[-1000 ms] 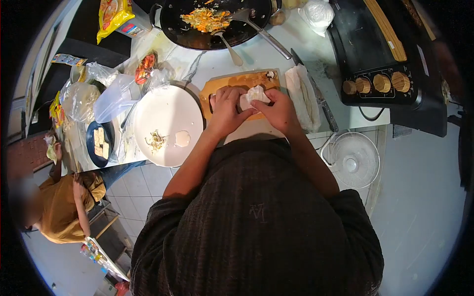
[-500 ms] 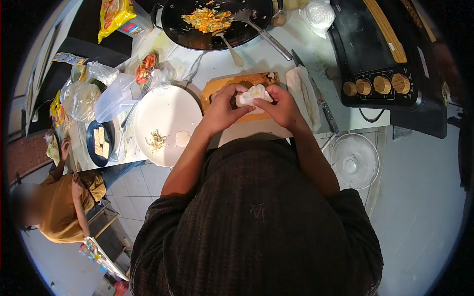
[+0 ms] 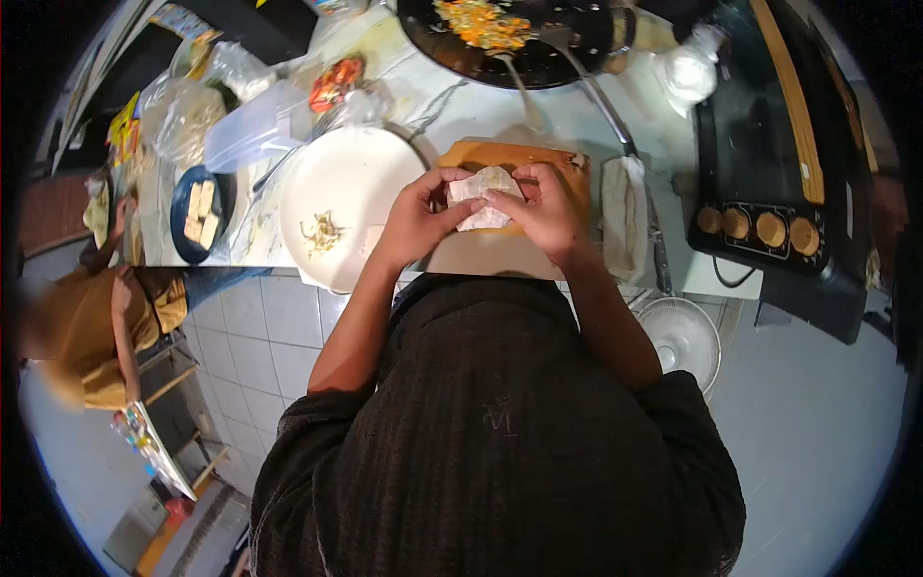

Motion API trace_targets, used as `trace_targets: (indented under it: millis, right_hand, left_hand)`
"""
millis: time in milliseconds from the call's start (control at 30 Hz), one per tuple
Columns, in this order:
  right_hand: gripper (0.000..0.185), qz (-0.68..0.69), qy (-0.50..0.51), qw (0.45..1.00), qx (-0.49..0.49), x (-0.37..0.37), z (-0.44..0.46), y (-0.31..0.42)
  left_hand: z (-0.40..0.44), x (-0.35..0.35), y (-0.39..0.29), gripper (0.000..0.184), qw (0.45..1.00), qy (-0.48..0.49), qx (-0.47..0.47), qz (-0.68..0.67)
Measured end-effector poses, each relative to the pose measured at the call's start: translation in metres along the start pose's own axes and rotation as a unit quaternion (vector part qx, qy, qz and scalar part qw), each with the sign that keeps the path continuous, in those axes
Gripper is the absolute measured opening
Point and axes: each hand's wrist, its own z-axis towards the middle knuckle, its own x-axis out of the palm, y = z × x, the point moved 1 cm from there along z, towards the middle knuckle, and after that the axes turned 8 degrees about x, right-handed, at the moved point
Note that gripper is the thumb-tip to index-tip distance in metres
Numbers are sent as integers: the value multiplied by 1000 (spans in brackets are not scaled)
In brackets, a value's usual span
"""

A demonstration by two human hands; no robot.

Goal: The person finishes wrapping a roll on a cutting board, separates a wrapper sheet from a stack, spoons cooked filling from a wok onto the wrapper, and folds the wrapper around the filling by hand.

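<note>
A pale, whitish folded wrapper (image 3: 486,197) is held between both hands above the wooden cutting board (image 3: 567,173). My left hand (image 3: 426,213) grips its left side, with the thumb across the front. On its right side, my right hand (image 3: 550,213) pinches it, thumb tip near the middle. What lies inside the wrapper cannot be made out. Left of my left hand is a large white plate (image 3: 336,183) with a small heap of shredded food (image 3: 321,233) and a pale round piece partly behind my wrist.
A black wok (image 3: 447,48) holds shredded orange filling and utensils. Right of the board lie a wrapped pale bundle (image 3: 624,216) and a knife (image 3: 661,264). A black electric griddle (image 3: 769,125) stands right. Bags and a dark plate (image 3: 179,216) lie left, near another person (image 3: 87,332).
The camera view has shifted, so the counter items appear further right or higher. Both hands still hold the wrapper, which now shows a broader, flatter face towards me.
</note>
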Motion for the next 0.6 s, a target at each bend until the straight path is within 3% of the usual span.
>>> trace_targets:
  millis: [133, 200, 400, 467, 600]
  right_hand:
    - [38, -30, 60, 997, 36, 39, 15, 16]
    - [41, -54, 179, 982, 23, 57, 38, 15]
    - [36, -147, 175, 974, 4, 102, 81, 13]
    - [38, -270, 144, 949, 78, 110, 91, 20]
    - [37, -227, 144, 963, 12, 120, 110, 10]
  left_hand:
    - [-14, -39, 5, 33, 998, -48, 33, -8]
    - [-16, -60, 9, 32, 998, -60, -4, -21]
    - [-10, -106, 18, 25, 994, -68, -24, 78]
    - [-5, -114, 20, 26, 990, -88, -42, 98]
    - [5, -132, 30, 35, 982, -115, -12, 146]
